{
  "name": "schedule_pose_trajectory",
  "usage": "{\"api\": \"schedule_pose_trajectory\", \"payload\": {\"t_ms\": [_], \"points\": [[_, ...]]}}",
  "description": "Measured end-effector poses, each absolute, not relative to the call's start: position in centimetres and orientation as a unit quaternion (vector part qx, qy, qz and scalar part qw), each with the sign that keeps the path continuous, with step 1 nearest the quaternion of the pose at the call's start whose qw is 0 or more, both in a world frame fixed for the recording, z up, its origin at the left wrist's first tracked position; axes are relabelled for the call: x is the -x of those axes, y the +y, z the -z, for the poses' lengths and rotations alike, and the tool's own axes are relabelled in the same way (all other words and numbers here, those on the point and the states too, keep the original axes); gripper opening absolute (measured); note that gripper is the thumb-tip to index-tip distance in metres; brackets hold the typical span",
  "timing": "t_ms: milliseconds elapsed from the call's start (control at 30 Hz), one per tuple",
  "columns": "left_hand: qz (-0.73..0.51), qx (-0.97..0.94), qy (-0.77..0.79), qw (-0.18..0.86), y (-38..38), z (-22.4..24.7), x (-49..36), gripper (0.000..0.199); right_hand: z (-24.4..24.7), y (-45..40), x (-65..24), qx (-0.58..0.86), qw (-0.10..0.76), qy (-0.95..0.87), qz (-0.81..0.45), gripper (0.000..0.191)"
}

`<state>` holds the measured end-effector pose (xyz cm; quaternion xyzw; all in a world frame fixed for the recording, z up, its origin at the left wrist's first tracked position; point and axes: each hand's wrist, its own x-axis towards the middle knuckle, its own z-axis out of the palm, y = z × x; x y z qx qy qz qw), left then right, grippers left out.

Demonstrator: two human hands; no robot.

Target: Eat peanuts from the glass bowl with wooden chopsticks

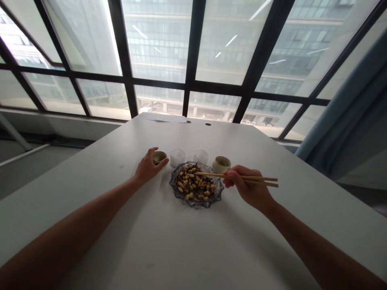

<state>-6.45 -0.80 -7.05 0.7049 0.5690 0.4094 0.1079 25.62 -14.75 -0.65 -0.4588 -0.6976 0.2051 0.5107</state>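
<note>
My right hand (pixel 246 186) is closed round a pair of wooden chopsticks (pixel 260 178). Their tips reach into a scalloped glass bowl (pixel 196 204) heaped with peanuts in their shells (pixel 193 181) and dark, striped seeds; whether the tips pinch anything is too small to tell. My left hand (pixel 148 166) curls round a small olive-green cup (pixel 160 155), thumb on the near side and fingers behind. A few dark bits lie inside that cup. To the right, by my right hand, stands a similar greenish cup (pixel 221 163).
Two clear plastic cups, a left one (pixel 177 157) and a right one (pixel 201 156), stand behind the glass bowl. White paper (pixel 163 117) lies at the far edge of the white table (pixel 145 249). Windows rise beyond, and a blue curtain (pixel 341 117) hangs at right.
</note>
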Motion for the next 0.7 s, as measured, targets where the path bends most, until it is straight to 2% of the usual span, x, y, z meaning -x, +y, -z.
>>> {"api": "schedule_pose_trajectory", "payload": {"t_ms": [300, 700], "points": [[-0.410, -0.708, 0.566, 0.101, -0.62, 7.24, 6.44, 0.068, 0.43, -14.56, -25.50, 0.456, 0.563, -0.663, -0.189, 0.047], [-0.409, -0.708, 0.568, 0.099, -0.68, 7.24, 6.31, 0.068, 0.50, -14.42, -25.19, 0.457, 0.567, -0.650, -0.219, 0.049]]}}
